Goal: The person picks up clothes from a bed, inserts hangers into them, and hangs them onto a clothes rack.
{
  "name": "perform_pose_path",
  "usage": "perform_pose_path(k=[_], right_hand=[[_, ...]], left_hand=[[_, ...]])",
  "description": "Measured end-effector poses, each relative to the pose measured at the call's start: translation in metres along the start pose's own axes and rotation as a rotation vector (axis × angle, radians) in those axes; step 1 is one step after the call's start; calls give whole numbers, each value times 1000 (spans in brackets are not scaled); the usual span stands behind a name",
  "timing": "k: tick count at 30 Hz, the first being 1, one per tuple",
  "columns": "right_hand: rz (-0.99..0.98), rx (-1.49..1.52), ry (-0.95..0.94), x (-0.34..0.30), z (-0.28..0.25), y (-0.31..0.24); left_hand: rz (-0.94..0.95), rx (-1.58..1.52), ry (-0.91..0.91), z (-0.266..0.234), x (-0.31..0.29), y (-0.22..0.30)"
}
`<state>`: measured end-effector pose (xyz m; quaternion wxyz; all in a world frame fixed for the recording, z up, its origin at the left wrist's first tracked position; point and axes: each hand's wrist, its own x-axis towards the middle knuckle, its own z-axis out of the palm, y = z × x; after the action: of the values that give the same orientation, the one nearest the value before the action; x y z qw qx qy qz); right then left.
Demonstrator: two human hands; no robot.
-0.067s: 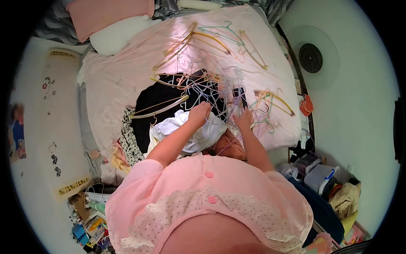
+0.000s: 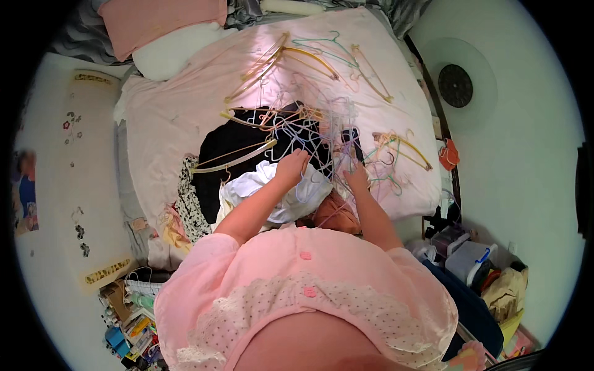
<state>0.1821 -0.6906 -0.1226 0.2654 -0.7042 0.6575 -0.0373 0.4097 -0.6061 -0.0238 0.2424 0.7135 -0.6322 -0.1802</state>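
My left hand is closed on a pale blue clothes hanger, whose lower part hangs below the fingers over a bunched white garment. To the right, my right hand has its fingers curled in at the edge of a tangle of lavender and white hangers; what they grip is too blurred to make out. Beneath the tangle lies a black garment. A brown cloth sits between my forearms, near my body.
Gold padded-looking hangers and a green hanger lie farther up the pink bed sheet. More hangers lie at right. A black-and-white patterned garment is at left. Storage boxes stand by the right wall.
My right hand's fingertips have shifted slightly left among the hangers. My left hand stays nearly in place.
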Motion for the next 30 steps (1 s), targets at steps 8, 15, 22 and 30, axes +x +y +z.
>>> perform_pose_path(k=[8,15,22,30], right_hand=[[-84,73,-65,3,20,7],[-582,172,113,65,50,-6],[-455,286,-361,100,80,-27],[-465,83,-62,52,66,-39]], left_hand=[[-63,-103,189,-8,-8,-7],[-177,-169,200,-35,-35,-1],[-144,-119,249,-48,-53,-7],[-41,-444,378,-47,-27,6]])
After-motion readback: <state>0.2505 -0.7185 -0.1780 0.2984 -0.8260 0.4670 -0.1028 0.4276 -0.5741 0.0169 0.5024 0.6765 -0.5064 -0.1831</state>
